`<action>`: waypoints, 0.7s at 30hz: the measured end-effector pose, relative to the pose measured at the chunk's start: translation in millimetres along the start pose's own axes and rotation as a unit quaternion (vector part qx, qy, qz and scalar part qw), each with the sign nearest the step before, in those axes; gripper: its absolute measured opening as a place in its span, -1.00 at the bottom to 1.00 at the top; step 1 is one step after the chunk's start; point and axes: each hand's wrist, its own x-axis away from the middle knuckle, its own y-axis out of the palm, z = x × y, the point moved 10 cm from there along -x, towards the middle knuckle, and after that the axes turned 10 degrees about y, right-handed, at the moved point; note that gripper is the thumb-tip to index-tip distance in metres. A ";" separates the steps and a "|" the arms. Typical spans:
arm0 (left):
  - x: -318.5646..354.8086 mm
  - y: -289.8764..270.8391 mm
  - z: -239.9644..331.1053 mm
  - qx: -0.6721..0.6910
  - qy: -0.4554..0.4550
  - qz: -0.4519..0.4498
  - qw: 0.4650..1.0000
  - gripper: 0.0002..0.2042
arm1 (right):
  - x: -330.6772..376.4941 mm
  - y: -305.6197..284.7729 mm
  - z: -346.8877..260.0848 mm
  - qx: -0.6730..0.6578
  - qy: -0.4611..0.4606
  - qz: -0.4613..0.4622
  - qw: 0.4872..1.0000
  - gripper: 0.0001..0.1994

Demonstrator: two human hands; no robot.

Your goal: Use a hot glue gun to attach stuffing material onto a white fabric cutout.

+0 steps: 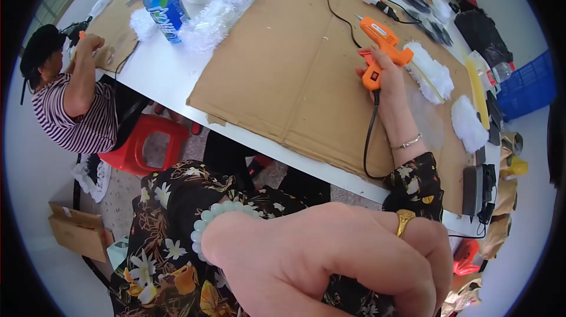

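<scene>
My right hand [382, 75] is wrapped round the handle of an orange glue gun [378, 33] above the brown cardboard [259, 69]. The gun's nozzle points to the far left, and a pale glue stick [429, 86] juts out of its back end. A black cord [370, 134] hangs from the handle down to the cardboard. Large and close in the foreground is my left hand [336, 252], with a beaded bracelet and a gold ring. Its fingers are curled downward and the fingertips are out of sight, so anything in them is hidden.
A white glue gun [377, 3] lies beyond mine. White fluffy pieces [469, 123] lie at the right, near a black power box [473, 190]. A blue-capped bottle [162, 7] stands beside shiny tinsel [212, 22]. At the left a co-worker [76, 99] sits near a red stool [147, 146].
</scene>
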 end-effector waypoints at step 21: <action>-4.5 -6.5 2.3 0.051 -0.023 -0.053 0.997 -0.51 | -13.7 -16.2 10.2 0.006 0.000 -0.021 1.000 -0.76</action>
